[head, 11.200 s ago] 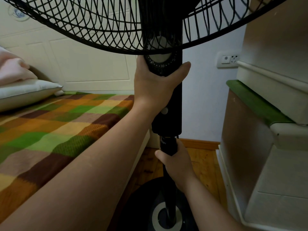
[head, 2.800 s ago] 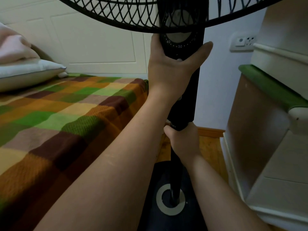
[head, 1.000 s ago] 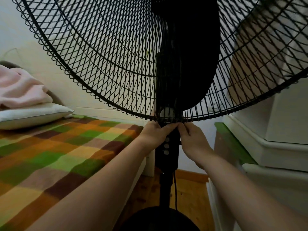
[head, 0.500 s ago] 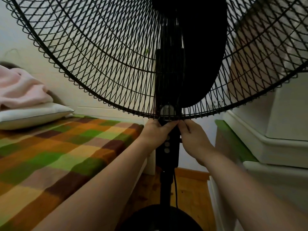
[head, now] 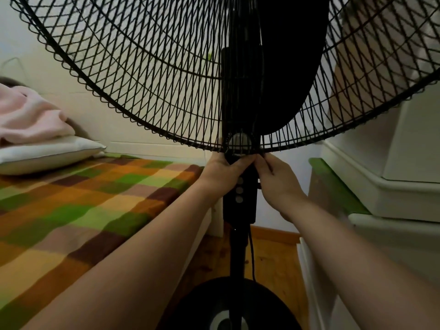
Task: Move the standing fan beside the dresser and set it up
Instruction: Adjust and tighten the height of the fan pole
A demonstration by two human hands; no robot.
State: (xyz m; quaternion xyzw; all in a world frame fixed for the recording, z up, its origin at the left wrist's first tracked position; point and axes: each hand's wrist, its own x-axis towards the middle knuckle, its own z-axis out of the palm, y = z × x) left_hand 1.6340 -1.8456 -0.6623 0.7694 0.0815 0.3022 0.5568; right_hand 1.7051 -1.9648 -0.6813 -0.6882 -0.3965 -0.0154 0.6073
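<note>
The black standing fan [head: 239,203] stands upright on the wooden floor between the bed and the cream dresser [head: 390,191]. Its wire cage [head: 147,75] fills the top of the view and its round base [head: 228,303] sits at the bottom edge. A round dial [head: 240,141] shows on the control column just under the cage rim. My left hand [head: 226,173] grips the column's left side at the cage's lower rim. My right hand [head: 277,181] pinches the column's right side at the same height, fingertips hidden behind the rim.
A bed with a checked green, orange and brown blanket [head: 78,203] lies at the left, with a white pillow [head: 45,152] and a pink cloth [head: 28,115] on it. The fan's black cord [head: 252,253] hangs beside the pole. A white wall stands behind.
Earlier, my hands held the control column and the pole lower down. Since one second ago both hands stay at the cage's lower rim and the view has shifted only slightly.
</note>
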